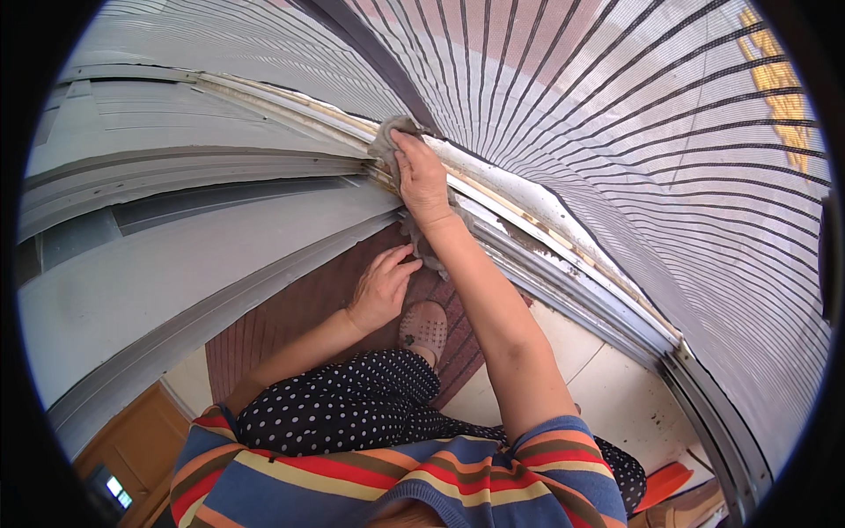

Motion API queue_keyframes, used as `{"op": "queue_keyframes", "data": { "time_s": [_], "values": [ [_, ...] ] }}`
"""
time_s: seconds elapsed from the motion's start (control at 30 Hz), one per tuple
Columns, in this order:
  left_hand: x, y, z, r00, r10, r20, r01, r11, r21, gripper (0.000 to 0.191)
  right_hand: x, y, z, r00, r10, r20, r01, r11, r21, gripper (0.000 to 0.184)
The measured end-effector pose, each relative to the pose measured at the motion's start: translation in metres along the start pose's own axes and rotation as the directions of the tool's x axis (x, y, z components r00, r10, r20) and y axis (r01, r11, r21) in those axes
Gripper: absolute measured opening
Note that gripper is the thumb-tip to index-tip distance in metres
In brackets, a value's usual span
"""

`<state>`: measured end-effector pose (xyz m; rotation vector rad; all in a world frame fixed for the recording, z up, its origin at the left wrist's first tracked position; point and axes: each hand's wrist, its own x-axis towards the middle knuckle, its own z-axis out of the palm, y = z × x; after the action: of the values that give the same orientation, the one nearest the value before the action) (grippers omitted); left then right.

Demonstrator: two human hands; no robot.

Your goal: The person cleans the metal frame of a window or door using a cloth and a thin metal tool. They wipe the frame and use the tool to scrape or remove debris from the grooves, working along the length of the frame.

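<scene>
My right hand [420,173] presses a grey cloth [391,135] onto the pale bottom track of a sliding door frame [502,206], near the centre of the view. The cloth's lower part hangs behind my right wrist towards the floor. My left hand [386,284] is lower and to the left, its fingers apart, with the fingertips close to the hanging end of the cloth; whether they touch it I cannot tell. Dark dirt lies along the track to the right of my right hand. A striped mesh screen [594,99] spreads beyond the track.
Grey metal door panels [198,237] stand at the left. Below are a dark red ribbed mat [284,303], a pink clog [424,327] on a foot and pale floor tiles [607,383]. A red plastic object [663,485] lies at the lower right, and a brown wooden door [142,435] shows at the lower left.
</scene>
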<state>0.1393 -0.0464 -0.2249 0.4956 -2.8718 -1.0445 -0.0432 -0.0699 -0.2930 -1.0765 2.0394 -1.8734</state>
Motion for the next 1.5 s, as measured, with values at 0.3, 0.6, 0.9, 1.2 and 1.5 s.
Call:
{"op": "queue_keyframes", "data": {
  "time_s": [0.3, 0.6, 0.9, 1.2, 1.5],
  "values": [
    [0.001, -0.011, -0.008, 0.998, 0.02, -0.059, -0.02, 1.0, 0.009, 0.031, 0.016, 0.014, -0.017, 0.595, -0.027, 0.803, 0.626, 0.641, -0.443, 0.042],
    [0.0, -0.016, 0.003, 0.999, 0.03, -0.035, -0.03, 0.999, 0.011, 0.03, 0.018, -0.016, -0.144, 0.765, 0.153, 0.626, 0.397, 0.653, -0.645, 0.022],
    [0.004, -0.005, 0.003, 0.998, 0.009, -0.059, -0.01, 1.0, -0.014, 0.031, 0.021, -0.027, -0.058, 0.86, 0.126, 0.494, -0.18, 0.982, 0.063, 0.048],
    [0.001, -0.02, -0.001, 0.997, -0.049, -0.054, 0.048, 0.999, -0.025, 0.028, 0.014, 0.007, -0.039, 0.509, -0.227, 0.83, 0.625, 0.761, -0.175, 0.024],
    [0.024, 0.016, -0.033, 0.976, 0.08, -0.2, -0.06, 0.992, 0.108, 0.034, -0.023, 0.008, -0.155, 0.579, 0.049, 0.814, 0.502, 0.764, -0.404, 0.013]
  ]
}}
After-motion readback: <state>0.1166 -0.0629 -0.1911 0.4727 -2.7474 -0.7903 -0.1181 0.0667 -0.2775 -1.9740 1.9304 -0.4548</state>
